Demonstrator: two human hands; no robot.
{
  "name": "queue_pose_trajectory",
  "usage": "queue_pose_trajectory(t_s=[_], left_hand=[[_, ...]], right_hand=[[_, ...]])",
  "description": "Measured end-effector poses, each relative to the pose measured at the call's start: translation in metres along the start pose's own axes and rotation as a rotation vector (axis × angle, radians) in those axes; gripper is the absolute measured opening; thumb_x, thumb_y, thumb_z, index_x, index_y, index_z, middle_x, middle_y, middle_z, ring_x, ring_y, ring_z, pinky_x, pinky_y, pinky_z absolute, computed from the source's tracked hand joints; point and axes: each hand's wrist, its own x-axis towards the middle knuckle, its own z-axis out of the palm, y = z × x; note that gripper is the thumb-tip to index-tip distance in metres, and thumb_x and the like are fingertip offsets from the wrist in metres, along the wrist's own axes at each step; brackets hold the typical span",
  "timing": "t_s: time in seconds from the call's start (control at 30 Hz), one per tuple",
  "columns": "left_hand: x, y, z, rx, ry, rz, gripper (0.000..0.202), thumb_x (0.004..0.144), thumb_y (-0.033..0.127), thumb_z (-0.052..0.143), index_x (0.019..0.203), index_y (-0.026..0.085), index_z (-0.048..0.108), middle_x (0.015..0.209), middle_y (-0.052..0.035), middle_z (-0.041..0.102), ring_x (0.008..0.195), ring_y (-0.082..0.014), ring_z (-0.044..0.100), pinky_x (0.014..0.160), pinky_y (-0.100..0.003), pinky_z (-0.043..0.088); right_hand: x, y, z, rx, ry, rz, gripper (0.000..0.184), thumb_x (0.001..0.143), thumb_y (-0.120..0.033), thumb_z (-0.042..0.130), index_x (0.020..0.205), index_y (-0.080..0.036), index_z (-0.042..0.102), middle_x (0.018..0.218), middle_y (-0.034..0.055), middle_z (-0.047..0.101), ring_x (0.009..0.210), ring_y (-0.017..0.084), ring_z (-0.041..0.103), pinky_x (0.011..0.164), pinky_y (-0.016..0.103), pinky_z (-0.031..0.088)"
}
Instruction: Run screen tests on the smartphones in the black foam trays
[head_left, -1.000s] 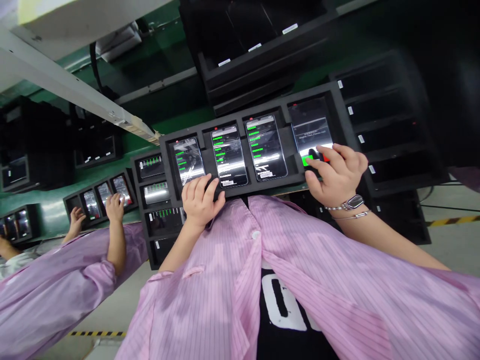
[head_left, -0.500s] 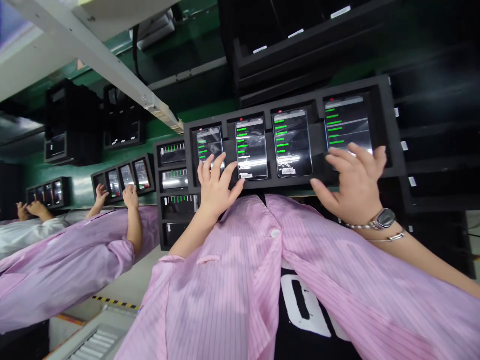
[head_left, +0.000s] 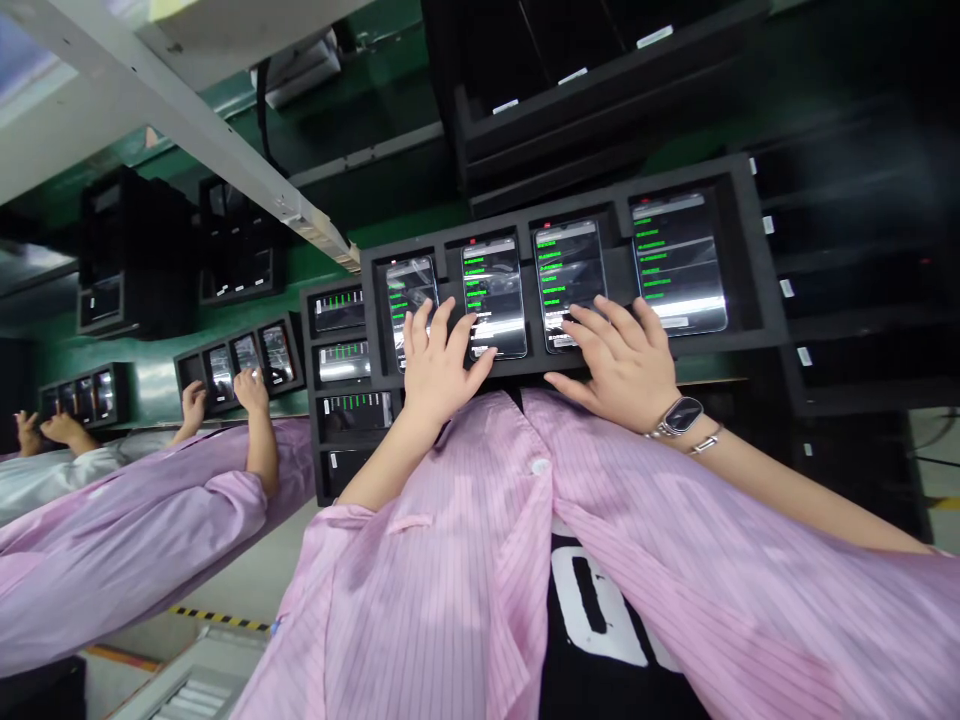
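Observation:
Several lit smartphones lie face up in a black foam tray (head_left: 765,260) in front of me, their dark screens showing green lines of text. My left hand (head_left: 442,365) has its fingers spread over the lower edges of the leftmost phone (head_left: 409,285) and the second phone (head_left: 493,290). Over the bottom of the third phone (head_left: 570,260) lies my right hand (head_left: 626,365), fingers apart, with a watch on the wrist. Whether the fingertips touch the screens, I cannot tell. The rightmost phone (head_left: 679,265) is fully uncovered.
Left of my tray stands another black tray (head_left: 306,350) of phones. A co-worker's hands (head_left: 251,390) work at a phone tray (head_left: 296,375) farther left. Stacked black trays (head_left: 600,120) rise behind mine, with more at right. A pale metal beam (head_left: 225,140) crosses the upper left.
My right hand has moved left from the rightmost phone to the third one. My left hand stays near the two left phones. The view has shifted slightly.

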Motion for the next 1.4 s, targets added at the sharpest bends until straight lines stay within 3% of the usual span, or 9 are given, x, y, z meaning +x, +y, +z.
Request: queue_pose_trajectory(t_s=[0.2, 0.33, 0.6, 0.73, 1.03, 1.2, 1.4], left_hand=[[0.0, -0.001, 0.002, 0.014, 0.027, -0.001, 0.051, 0.098, 0.058, 0.058, 0.134, 0.024, 0.067, 0.154, -0.0115, 0.059, 0.151, -0.0377, 0.042, 0.13, -0.058, 0.023], [0.002, -0.001, -0.001, 0.017, 0.014, -0.018, 0.051, 0.097, 0.057, 0.059, 0.134, 0.024, 0.068, 0.155, -0.0121, 0.059, 0.15, -0.0371, 0.043, 0.13, -0.057, 0.022], [-0.02, 0.012, -0.024, 0.063, -0.178, -0.128, 0.059, 0.095, 0.068, 0.062, 0.143, 0.035, 0.066, 0.161, -0.0147, 0.046, 0.15, -0.0422, 0.038, 0.129, -0.071, 0.013], [-0.021, 0.017, -0.024, 0.092, -0.262, -0.147, 0.068, 0.089, 0.076, 0.063, 0.144, 0.035, 0.066, 0.161, -0.0159, 0.046, 0.148, -0.0451, 0.04, 0.127, -0.076, 0.015], [-0.005, 0.014, -0.024, 0.098, -0.26, -0.151, 0.069, 0.091, 0.076, 0.061, 0.146, 0.034, 0.063, 0.168, -0.0152, 0.04, 0.152, -0.0455, 0.037, 0.125, -0.081, 0.012], [0.002, 0.014, -0.028, 0.052, -0.199, -0.152, 0.07, 0.09, 0.075, 0.063, 0.147, 0.033, 0.062, 0.17, -0.0146, 0.037, 0.156, -0.0443, 0.033, 0.127, -0.077, 0.011], [0.017, 0.009, -0.014, 0.032, -0.122, -0.142, 0.072, 0.092, 0.073, 0.062, 0.148, 0.028, 0.06, 0.17, -0.0152, 0.039, 0.16, -0.0437, 0.025, 0.131, -0.072, 0.008]], right_hand=[[-0.001, 0.0, 0.003, -0.023, -0.022, 0.033, 0.067, 0.1, -0.067, 0.058, 0.144, -0.017, 0.056, 0.149, 0.0155, 0.06, 0.144, 0.034, 0.048, 0.126, 0.054, 0.027], [0.001, 0.0, -0.002, -0.007, -0.055, 0.061, 0.066, 0.101, -0.072, 0.052, 0.136, -0.018, 0.062, 0.151, 0.0172, 0.057, 0.145, 0.037, 0.046, 0.126, 0.062, 0.025], [0.0, 0.0, -0.038, 0.007, -0.213, 0.276, 0.065, 0.104, -0.069, 0.039, 0.128, -0.019, 0.072, 0.15, 0.0273, 0.047, 0.136, 0.053, 0.046, 0.113, 0.084, 0.027], [0.002, 0.005, -0.035, 0.057, -0.258, 0.314, 0.069, 0.101, -0.074, 0.038, 0.127, -0.02, 0.073, 0.151, 0.0271, 0.044, 0.136, 0.056, 0.044, 0.11, 0.086, 0.029], [0.016, 0.012, -0.026, 0.094, -0.281, 0.366, 0.062, 0.099, -0.071, 0.05, 0.133, -0.023, 0.069, 0.159, 0.0237, 0.038, 0.141, 0.059, 0.037, 0.111, 0.089, 0.019], [0.021, 0.007, -0.029, 0.109, -0.216, 0.322, 0.06, 0.101, -0.068, 0.051, 0.139, -0.024, 0.063, 0.164, 0.0211, 0.035, 0.149, 0.054, 0.031, 0.12, 0.082, 0.018], [0.027, -0.009, -0.008, 0.152, -0.162, 0.147, 0.066, 0.105, -0.063, 0.045, 0.151, -0.017, 0.052, 0.152, 0.0176, 0.056, 0.149, 0.039, 0.042, 0.126, 0.073, 0.017]])
